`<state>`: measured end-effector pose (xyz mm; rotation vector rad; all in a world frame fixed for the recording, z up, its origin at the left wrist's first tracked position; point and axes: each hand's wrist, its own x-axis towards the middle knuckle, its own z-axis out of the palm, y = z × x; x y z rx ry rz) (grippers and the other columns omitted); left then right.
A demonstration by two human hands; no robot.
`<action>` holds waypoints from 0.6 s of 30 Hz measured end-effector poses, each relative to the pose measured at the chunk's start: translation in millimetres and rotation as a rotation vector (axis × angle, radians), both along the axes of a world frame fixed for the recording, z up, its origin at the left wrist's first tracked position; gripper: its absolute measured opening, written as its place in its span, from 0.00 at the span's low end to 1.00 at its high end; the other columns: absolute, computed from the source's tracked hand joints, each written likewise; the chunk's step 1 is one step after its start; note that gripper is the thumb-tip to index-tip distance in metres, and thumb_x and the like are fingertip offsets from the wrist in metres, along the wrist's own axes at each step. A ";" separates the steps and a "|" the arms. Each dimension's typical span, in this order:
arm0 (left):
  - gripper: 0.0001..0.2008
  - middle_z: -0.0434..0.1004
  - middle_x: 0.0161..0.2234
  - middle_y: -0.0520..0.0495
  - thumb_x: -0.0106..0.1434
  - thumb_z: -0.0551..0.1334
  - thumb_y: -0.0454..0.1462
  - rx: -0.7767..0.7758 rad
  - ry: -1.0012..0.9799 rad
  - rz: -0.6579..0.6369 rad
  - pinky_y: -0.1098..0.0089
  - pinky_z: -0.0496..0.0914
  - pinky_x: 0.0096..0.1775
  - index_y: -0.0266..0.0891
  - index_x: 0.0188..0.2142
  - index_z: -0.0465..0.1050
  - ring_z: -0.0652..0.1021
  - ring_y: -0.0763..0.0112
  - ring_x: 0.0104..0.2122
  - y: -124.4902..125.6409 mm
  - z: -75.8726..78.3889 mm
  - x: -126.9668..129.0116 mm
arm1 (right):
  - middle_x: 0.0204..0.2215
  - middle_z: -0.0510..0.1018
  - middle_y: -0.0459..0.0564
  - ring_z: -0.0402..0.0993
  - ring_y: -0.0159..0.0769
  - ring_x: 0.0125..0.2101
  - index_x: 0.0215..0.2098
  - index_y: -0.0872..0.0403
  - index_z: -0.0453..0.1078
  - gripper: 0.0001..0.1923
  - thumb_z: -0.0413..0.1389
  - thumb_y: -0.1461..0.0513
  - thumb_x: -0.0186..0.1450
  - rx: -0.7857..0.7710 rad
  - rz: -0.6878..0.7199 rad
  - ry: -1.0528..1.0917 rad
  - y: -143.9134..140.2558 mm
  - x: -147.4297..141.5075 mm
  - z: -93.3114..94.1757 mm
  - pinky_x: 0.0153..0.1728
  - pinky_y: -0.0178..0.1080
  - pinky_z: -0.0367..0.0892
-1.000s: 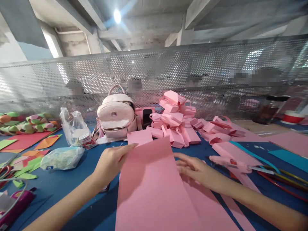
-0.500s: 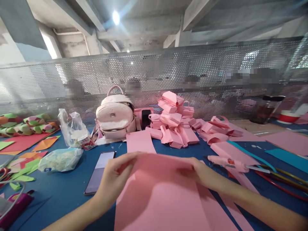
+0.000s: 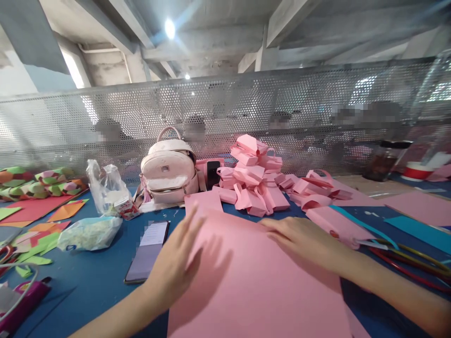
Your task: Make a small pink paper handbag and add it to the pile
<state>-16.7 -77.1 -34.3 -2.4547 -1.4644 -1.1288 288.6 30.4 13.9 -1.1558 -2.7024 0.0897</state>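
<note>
A large pink paper sheet (image 3: 257,286) lies in front of me on the blue table (image 3: 88,281). My left hand (image 3: 176,263) rests flat on the sheet's left part, fingers spread and pointing away. On the sheet's far right part lies my right hand (image 3: 303,239), pressing down with its fingers stretched to the left. A smaller pink strip (image 3: 203,201) shows just beyond the sheet's far edge. A phone (image 3: 148,251) lies face up on the table left of my left hand.
A pale pink backpack (image 3: 169,171) stands at the back, with a heap of folded pink paper pieces (image 3: 257,176) to its right. Plastic bags (image 3: 89,232), coloured paper scraps (image 3: 35,239) lie left. A pink glue gun (image 3: 338,225) and sticks (image 3: 408,258) lie right. A perforated metal screen (image 3: 246,112) closes the back.
The sheet's far edge, lifted between both hands half a second ago, now lies flat. Both hands have opened and press on the sheet. The phone, covered one second ago, is in view.
</note>
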 end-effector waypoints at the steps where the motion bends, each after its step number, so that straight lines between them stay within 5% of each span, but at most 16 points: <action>1: 0.34 0.41 0.73 0.38 0.69 0.51 0.28 -0.015 0.116 -0.033 0.45 0.57 0.65 0.47 0.71 0.43 0.50 0.53 0.71 -2.4 -3.3 5.5 | 0.37 0.86 0.51 0.83 0.47 0.35 0.48 0.48 0.76 0.16 0.49 0.65 0.68 0.058 -0.001 -0.027 -2.2 -4.6 -3.0 0.33 0.40 0.72; 5: 0.32 0.50 0.71 0.31 0.65 0.51 0.24 -0.053 0.374 -0.167 0.44 0.63 0.62 0.38 0.68 0.53 0.54 0.48 0.70 -8.6 -10.5 27.1 | 0.47 0.84 0.52 0.84 0.46 0.38 0.60 0.50 0.69 0.31 0.49 0.73 0.61 0.235 0.077 -0.084 -10.7 -16.4 -17.6 0.32 0.39 0.73; 10: 0.25 0.68 0.63 0.33 0.67 0.52 0.28 -0.105 0.334 -0.198 0.51 0.72 0.57 0.35 0.63 0.61 0.71 0.53 0.62 -8.9 -11.2 31.8 | 0.54 0.80 0.52 0.83 0.46 0.42 0.63 0.52 0.66 0.33 0.48 0.74 0.62 0.208 0.186 -0.063 -24.3 -14.5 -31.2 0.36 0.43 0.76; 14: 0.22 0.74 0.59 0.44 0.68 0.51 0.29 -0.139 0.206 -0.116 0.57 0.72 0.57 0.44 0.59 0.67 0.75 0.61 0.57 -3.4 -10.0 -0.4 | 0.56 0.78 0.54 0.81 0.50 0.47 0.63 0.51 0.66 0.28 0.46 0.70 0.66 0.100 0.130 -0.108 -30.2 -8.5 -34.9 0.40 0.48 0.76; 18: 0.15 0.80 0.51 0.47 0.72 0.52 0.38 -0.116 0.017 0.197 0.62 0.73 0.53 0.46 0.54 0.73 0.78 0.62 0.52 5.9 -11.2 -61.7 | 0.62 0.72 0.54 0.73 0.49 0.57 0.65 0.51 0.64 0.24 0.42 0.63 0.72 -0.107 0.098 -0.008 -23.2 -0.4 -46.1 0.52 0.50 0.72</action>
